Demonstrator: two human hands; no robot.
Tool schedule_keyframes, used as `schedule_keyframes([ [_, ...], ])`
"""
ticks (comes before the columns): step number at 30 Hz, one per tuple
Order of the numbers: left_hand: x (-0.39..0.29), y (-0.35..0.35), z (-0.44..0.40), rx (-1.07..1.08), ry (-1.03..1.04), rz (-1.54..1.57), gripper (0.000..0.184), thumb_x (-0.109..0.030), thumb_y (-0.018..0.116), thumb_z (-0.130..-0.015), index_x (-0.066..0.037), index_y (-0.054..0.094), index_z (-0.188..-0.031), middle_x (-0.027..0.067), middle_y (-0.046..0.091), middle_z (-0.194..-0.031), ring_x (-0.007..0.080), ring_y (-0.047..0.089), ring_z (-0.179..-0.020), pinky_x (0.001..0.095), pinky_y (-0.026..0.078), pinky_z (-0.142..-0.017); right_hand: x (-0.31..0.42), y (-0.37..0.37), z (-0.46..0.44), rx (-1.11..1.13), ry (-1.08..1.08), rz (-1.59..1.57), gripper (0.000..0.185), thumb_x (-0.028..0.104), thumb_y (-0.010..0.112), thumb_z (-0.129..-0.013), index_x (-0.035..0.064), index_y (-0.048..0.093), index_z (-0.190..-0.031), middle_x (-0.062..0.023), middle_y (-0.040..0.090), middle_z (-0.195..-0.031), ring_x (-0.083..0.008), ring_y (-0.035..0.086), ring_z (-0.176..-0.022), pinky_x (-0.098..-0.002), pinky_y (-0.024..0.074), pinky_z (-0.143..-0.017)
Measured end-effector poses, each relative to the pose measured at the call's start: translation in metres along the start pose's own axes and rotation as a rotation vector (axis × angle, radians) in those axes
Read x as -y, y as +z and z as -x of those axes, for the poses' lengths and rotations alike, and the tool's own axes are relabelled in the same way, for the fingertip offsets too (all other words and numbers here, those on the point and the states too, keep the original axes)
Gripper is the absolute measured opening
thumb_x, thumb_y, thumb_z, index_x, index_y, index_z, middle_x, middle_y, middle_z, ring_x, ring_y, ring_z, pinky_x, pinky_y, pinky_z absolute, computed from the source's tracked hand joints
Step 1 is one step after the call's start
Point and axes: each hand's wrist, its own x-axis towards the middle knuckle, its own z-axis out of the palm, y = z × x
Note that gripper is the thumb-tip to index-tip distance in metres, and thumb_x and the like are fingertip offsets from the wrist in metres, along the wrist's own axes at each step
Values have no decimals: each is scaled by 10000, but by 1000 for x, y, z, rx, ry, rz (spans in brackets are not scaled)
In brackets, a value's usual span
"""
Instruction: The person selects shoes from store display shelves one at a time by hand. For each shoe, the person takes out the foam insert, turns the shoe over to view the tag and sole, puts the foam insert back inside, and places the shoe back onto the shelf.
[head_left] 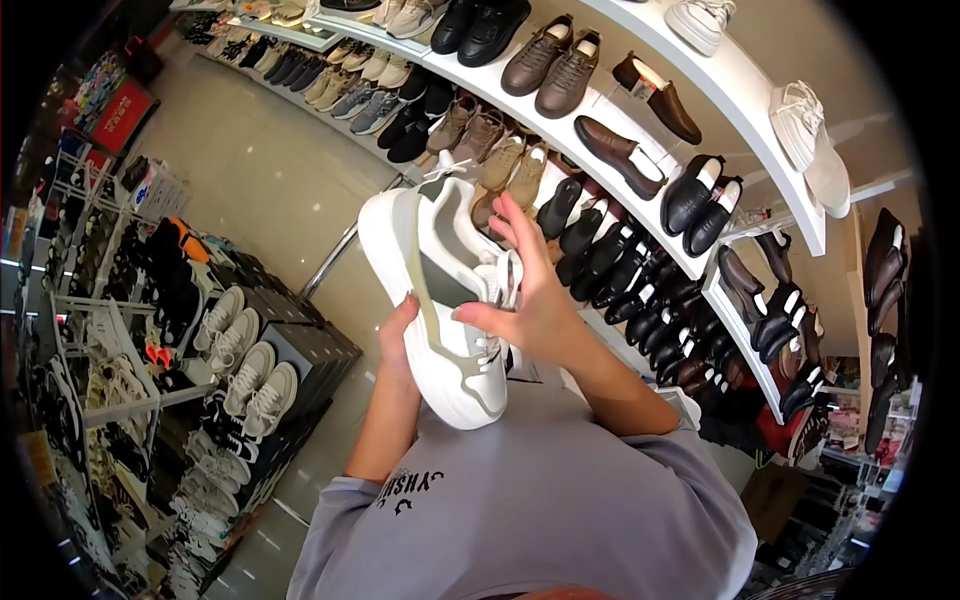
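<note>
A white sneaker with grey and olive-green panels and a thick white sole is held up in front of my chest, toe tilted down toward me. My left hand grips it by the sole side, its thumb on the sole's edge and the other fingers hidden behind the shoe. Over the laces and tongue, my right hand has its fingers stretched out and spread from the thumb. That thumb lies against the shoe's upper, and the fingertips are beside the collar opening. White laces show near the right palm.
Curved white shelves with brown and black leather shoes run along the right. At left stands a rack of shoes beside stacked dark boxes. Tiled floor lies between them, with a red sign farther off.
</note>
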Motion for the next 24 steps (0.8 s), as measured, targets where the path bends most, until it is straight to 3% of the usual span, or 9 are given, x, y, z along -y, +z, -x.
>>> schedule_keyframes([
  [1, -2, -6, 3, -57, -46, -2, 687, -333, 511, -892, 4, 285, -1447, 217, 429, -1409, 350, 471, -1269, 453, 395, -1065, -1, -3, 1, 99, 122, 19, 887, 86, 773, -750, -56, 249, -1451, -174, 423, -1395, -231, 419, -1294, -329, 334, -1068],
  [2, -3, -7, 3, -107, -60, -3, 669, -321, 510, -894, 4, 299, -1439, 212, 446, -1394, 341, 486, -1254, 445, 405, -1057, 6, -4, -1, 229, 388, -305, 806, 70, 726, -805, -58, 258, -1448, -143, 467, -1370, -170, 455, -1243, -299, 350, -1049],
  [6, -5, -12, -2, -229, -17, -110, 601, -227, 534, -901, -7, 309, -1413, 183, 518, -1293, 297, 556, -1163, 415, 490, -958, 2, -9, -4, 158, 356, 47, 596, 371, 671, -852, -35, 505, -1256, -160, 676, -976, -194, 657, -851, -292, 504, -783],
  [7, -5, -12, -3, -252, -5, -157, 595, -213, 540, -905, -11, 301, -1411, 181, 526, -1274, 292, 567, -1144, 413, 503, -940, -6, -8, -5, 124, 333, 84, 542, 382, 682, -843, -53, 572, -1146, -143, 682, -884, -187, 652, -759, -296, 505, -712],
  [9, -7, -10, -7, -290, 46, -240, 593, -207, 541, -912, -16, 290, -1414, 180, 526, -1265, 289, 577, -1124, 411, 512, -924, -5, -12, -11, 221, 606, 173, 473, 395, 690, -835, -48, 637, -992, -131, 664, -763, -171, 614, -667, -303, 478, -635],
  [12, -15, -23, -16, -261, 8, -188, 557, -259, 510, -933, -1, 338, -1395, 203, 538, -1262, 307, 596, -1092, 425, 525, -902, -28, -10, -13, 236, 518, 113, 475, 426, 681, -840, -33, 598, -755, -77, 487, -570, -147, 433, -528, -316, 372, -517],
  [15, -26, -21, -29, -263, -59, -56, 594, -399, 430, -951, 6, 383, -1382, 212, 547, -1267, 336, 596, -1085, 449, 516, -900, -47, -22, -21, 392, 462, -2, 423, 384, 615, -894, -17, 593, -762, -75, 472, -588, -160, 440, -559, -321, 369, -530],
  [18, -33, -32, -45, -379, -52, -111, 614, -425, 440, -944, -8, 386, -1391, 192, 545, -1279, 331, 586, -1091, 437, 499, -909, -54, -27, -47, 577, 478, 121, 319, 317, 572, -933, 16, 653, -865, -63, 572, -673, -143, 519, -650, -294, 421, -616],
  [24, -69, -56, -94, -390, 9, -103, 575, -425, 386, -971, -23, 415, -1381, 176, 560, -1266, 330, 595, -1071, 455, 497, -903, -76, -34, -109, 635, 265, 159, 289, 272, 506, -947, 46, 667, -866, -124, 616, -727, -263, 587, -691, -348, 441, -642],
])
